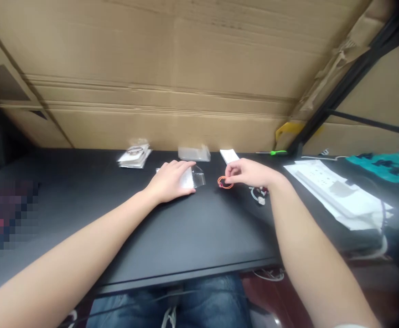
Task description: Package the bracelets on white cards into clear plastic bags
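Observation:
My left hand [172,181] lies over a small clear plastic bag [199,177] with a white card [187,179] in it, thumb and fingers at opposite edges. The palm hides the bag's left part. Between thumb and fingertips, my right hand [242,172] pinches a thin orange cord bracelet [221,178] with a small reddish piece on its loop. It hangs just above the black table [192,232]. Below my right wrist are more bracelets [259,197], one pale with a round silvery piece, partly hidden by the hand.
Along the back stand a stack of bagged white cards [134,157], a pile of clear bags [194,153] and a white card stack [229,156]. A green-handled tool [277,152] lies near the rack post. White papers [339,191] and teal fabric [384,165] are right.

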`<state>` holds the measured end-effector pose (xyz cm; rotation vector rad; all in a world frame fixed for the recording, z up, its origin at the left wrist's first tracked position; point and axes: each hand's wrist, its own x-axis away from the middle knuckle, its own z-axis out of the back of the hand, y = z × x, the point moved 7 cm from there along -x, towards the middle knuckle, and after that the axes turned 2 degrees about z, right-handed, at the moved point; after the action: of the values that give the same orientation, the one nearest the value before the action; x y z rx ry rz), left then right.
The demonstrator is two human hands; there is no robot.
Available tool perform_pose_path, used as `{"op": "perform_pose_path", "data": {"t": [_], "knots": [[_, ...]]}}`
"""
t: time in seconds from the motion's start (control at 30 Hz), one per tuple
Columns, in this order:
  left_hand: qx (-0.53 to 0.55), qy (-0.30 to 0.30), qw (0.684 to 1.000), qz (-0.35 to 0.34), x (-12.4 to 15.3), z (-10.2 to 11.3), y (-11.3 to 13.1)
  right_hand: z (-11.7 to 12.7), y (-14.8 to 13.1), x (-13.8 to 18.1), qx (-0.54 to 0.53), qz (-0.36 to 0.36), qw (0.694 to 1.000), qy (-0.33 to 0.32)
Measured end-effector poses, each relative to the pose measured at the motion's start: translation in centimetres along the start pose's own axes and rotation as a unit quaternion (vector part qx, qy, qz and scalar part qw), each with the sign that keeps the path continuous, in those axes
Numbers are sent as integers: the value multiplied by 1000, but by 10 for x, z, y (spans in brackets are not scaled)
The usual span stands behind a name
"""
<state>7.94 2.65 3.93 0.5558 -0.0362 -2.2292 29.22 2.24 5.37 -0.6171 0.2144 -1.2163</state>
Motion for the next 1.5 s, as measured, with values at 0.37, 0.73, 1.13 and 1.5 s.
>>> {"op": "perform_pose_path", "data": {"t": [0.37, 0.73, 1.13, 1.5], "knots": [[-13, 14, 1000, -22, -1, 1, 1, -35, -17, -18, -279, 24, 960, -18], [-23, 27, 998, -60, -1, 3, 13, -24, -31, -21, -270, 47, 955, 111], [-19, 33, 997, -72, -1, 1, 22, -38, -45, -25, -138, 81, 980, 117], [-14, 20, 998, -49, 0, 1, 23, -55, -40, -28, -223, 55, 973, 17]]}}
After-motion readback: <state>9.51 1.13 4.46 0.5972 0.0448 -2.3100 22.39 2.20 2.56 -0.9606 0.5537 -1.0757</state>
